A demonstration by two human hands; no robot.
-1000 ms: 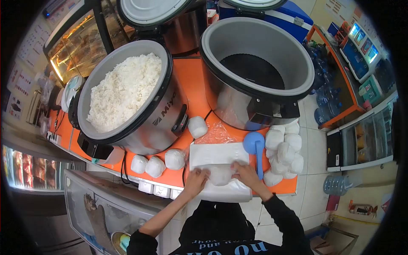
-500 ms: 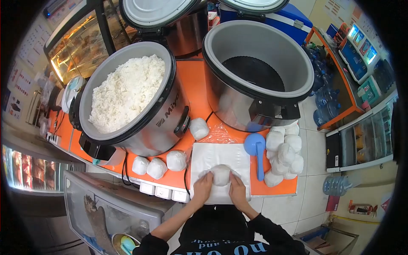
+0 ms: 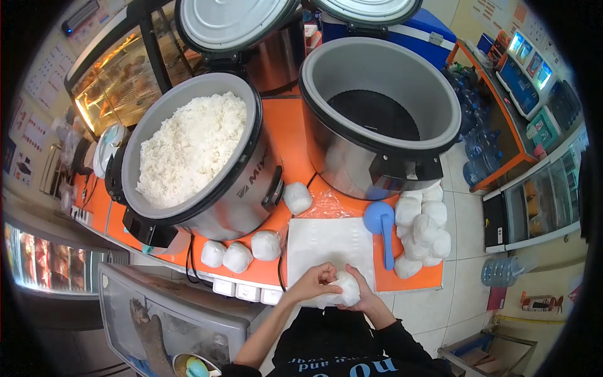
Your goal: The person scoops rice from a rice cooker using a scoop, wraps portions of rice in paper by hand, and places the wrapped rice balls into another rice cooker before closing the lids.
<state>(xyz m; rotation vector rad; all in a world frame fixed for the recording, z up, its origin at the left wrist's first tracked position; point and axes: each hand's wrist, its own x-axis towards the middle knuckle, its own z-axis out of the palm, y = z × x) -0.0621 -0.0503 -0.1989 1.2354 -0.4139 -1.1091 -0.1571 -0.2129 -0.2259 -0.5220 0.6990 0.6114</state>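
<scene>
A white wrapped rice bundle (image 3: 347, 290) is between my two hands, over the near edge of a stack of white paper sheets (image 3: 330, 242). My right hand (image 3: 364, 292) cups it from the right and below. With bent fingers, my left hand (image 3: 319, 283) grips its left side. Right of the paper lies a blue scoop (image 3: 380, 220), handle toward me, beside a pile of wrapped bundles (image 3: 424, 229). More bundles (image 3: 237, 257) sit left of the paper, and a single one (image 3: 297, 198) lies beyond it.
An open cooker full of rice (image 3: 191, 147) stands at the left on the orange table (image 3: 282, 135). Another open cooker (image 3: 380, 94), with a dark bottom, stands at the back right. A grey chest (image 3: 169, 314) is at the lower left, and a lit food display (image 3: 116, 81) at the upper left.
The bundle has been lifted off the paper and drawn toward me. My left hand has shifted onto its upper left side, and my right hand has turned to cup it.
</scene>
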